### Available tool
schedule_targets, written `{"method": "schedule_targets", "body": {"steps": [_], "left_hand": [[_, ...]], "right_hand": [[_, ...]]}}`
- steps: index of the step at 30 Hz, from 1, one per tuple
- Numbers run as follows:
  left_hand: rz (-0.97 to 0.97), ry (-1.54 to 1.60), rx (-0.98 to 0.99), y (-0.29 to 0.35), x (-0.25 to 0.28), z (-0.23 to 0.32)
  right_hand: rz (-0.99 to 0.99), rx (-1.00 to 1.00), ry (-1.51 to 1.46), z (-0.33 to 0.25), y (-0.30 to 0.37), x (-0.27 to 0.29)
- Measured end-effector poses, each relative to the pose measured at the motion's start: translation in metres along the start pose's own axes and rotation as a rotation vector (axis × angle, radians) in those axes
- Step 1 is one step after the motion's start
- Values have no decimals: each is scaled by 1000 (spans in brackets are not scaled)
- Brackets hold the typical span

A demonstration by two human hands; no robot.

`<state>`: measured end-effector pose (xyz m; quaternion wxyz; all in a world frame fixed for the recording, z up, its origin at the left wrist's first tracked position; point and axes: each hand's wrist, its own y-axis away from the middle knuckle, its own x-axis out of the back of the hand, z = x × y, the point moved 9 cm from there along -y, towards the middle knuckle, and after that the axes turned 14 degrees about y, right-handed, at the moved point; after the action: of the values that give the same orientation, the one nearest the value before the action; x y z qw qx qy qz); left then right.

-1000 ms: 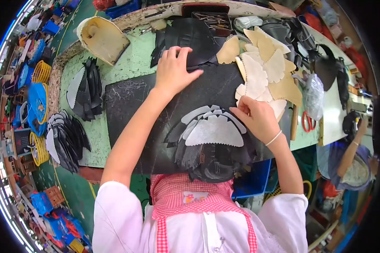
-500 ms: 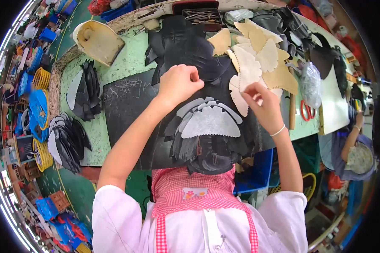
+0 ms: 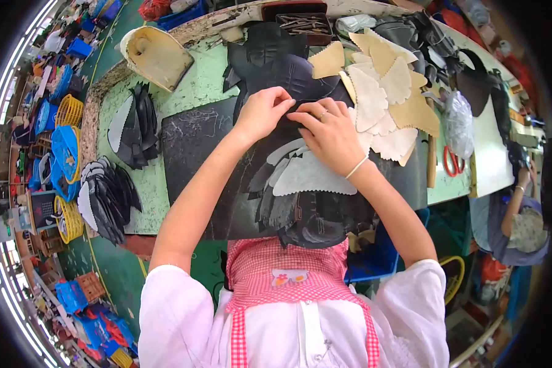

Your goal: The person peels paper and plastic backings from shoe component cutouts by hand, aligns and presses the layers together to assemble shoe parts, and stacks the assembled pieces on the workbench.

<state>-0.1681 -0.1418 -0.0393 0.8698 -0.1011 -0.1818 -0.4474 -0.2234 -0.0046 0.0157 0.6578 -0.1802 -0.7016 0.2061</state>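
Over the dark work board [image 3: 190, 144], my left hand [image 3: 265, 115] pinches with thumb and forefinger at the edge of a black leather piece [image 3: 282, 130]. My right hand [image 3: 331, 132] has its fingers bent and close together, the tips almost meeting the left fingertips. Whatever lies under the right fingers is hidden. Just below that hand, a fanned stack of black pieces with grey backing [image 3: 313, 176] overhangs the board's near edge. More black leather pieces [image 3: 300, 76] are piled beyond my hands. Cream scallop-edged pieces [image 3: 369, 101] lie in a heap to the right.
Two bundles of black and grey pieces [image 3: 135, 126] [image 3: 107, 199] stand at the left. A cream hollow form [image 3: 159, 58] is behind them. Red-handled scissors [image 3: 454, 161] and a clear plastic bag [image 3: 459, 126] lie right. A tool box [image 3: 303, 24] sits at the back; another person's arm [image 3: 518, 196] shows far right.
My right hand has moved left from the cream pieces to meet my left hand. The left hand stays near the same black leather. The whole view has shifted slightly.
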Motion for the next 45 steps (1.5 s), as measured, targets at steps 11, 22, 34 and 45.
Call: {"method": "schedule_targets", "body": {"steps": [11,22,34,45], "left_hand": [[664,210,-244,30,208,94],[-420,-189,-188,61,-15,88],[-116,-122,-440,41,-97,96],[-472,715,201,89,-89,97]], "right_hand": [[-191,-143,-26,10,5,-14],[-188,-334,-11,122,58,41],[356,-891,-459,180,81,89],[189,-601,-242,120,54,107]]}}
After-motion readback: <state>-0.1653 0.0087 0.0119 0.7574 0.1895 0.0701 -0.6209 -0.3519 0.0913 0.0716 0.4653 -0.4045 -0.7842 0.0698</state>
